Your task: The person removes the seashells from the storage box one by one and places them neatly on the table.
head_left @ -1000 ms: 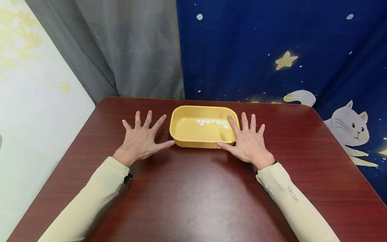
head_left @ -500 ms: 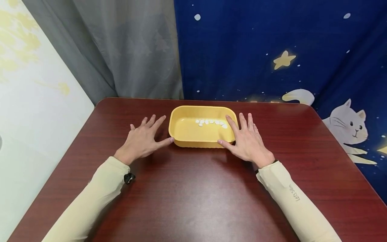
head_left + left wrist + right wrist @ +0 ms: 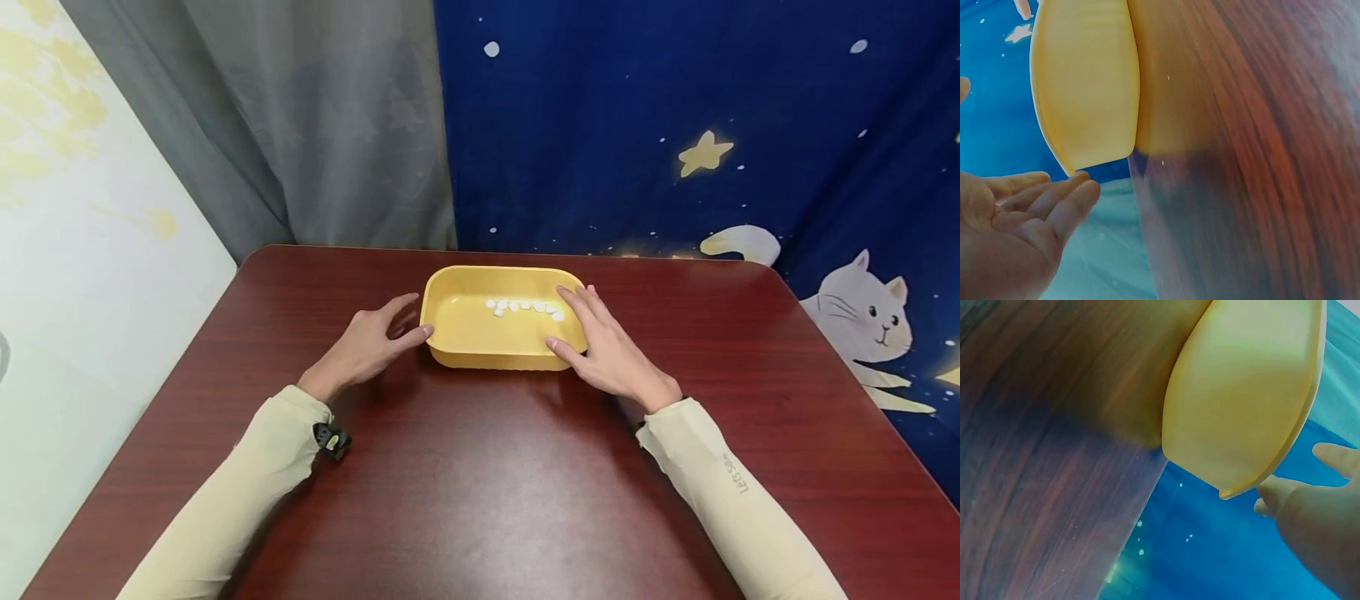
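A yellow rectangular plastic container (image 3: 487, 360) sits on the dark red wood table, with several small white pieces (image 3: 525, 305) in a row on its floor. My left hand (image 3: 367, 342) is at its left end, thumb tip right at the rim and the other fingers loosely bent beside the wall. In the left wrist view those fingers (image 3: 1088, 190) lie just off the container's corner. At the right end is my right hand (image 3: 611, 350), its fingers together and slightly bent, thumb near the front corner. The right wrist view shows its fingertips (image 3: 1272, 487) right at the rim.
The table (image 3: 480, 483) extends toward me and to both sides. Behind its back edge hang a grey curtain (image 3: 352, 125) and a blue curtain (image 3: 585, 125) with stars and a cat. A white wall (image 3: 97, 317) rises at the left.
Both hands had fingers spread wide; those fingers have drawn together. My left hand has turned onto its side and moved right, closer to the container. The container stays in place.
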A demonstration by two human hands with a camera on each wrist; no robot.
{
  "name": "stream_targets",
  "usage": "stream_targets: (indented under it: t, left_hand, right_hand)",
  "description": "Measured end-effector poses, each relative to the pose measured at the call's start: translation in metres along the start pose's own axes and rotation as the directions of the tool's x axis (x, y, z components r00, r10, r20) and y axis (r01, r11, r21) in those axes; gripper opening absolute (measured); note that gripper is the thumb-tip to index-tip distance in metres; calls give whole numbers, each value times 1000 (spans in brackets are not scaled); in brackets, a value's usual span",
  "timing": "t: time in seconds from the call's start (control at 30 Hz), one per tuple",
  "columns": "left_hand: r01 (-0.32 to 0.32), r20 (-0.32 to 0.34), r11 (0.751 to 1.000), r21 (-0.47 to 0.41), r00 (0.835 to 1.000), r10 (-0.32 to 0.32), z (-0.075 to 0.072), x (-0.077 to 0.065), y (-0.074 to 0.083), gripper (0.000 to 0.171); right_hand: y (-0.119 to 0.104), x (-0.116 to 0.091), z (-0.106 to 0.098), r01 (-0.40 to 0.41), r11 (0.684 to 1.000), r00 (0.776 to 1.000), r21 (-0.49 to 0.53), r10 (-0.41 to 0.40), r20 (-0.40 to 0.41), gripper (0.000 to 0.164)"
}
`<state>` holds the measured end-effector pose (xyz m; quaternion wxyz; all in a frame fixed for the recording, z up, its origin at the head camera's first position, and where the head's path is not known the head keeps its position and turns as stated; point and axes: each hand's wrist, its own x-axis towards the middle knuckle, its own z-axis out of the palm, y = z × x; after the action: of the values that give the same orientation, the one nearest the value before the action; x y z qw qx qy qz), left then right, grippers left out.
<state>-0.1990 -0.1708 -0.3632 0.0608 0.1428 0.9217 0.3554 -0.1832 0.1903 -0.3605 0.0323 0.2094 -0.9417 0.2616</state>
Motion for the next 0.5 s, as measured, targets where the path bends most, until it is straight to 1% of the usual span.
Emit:
stream_targets:
  t: [0.1,0.2,0.33,0.5]
  left_hand:
    - [-20,5,998,-59,1000,20,3,2,1,85]
    - [-46,-3,996,-81,999,46,5,5,1,87]
    - [-61,-6,996,-61,998,61,7,5,0,90]
    - [-55,-3,998,-29,998,55,8,5,-1,90]
  right_hand:
    - [0,2,-1,20,1000,1000,16,-19,-9,77]
    - [-1,6,-2,31,999,1000,17,-31,-5,76]
    - [-3,13,-2,51,999,999,18,-51,11,76]
    - [-5,23,-3,74,997,995,15,-75,58,74]
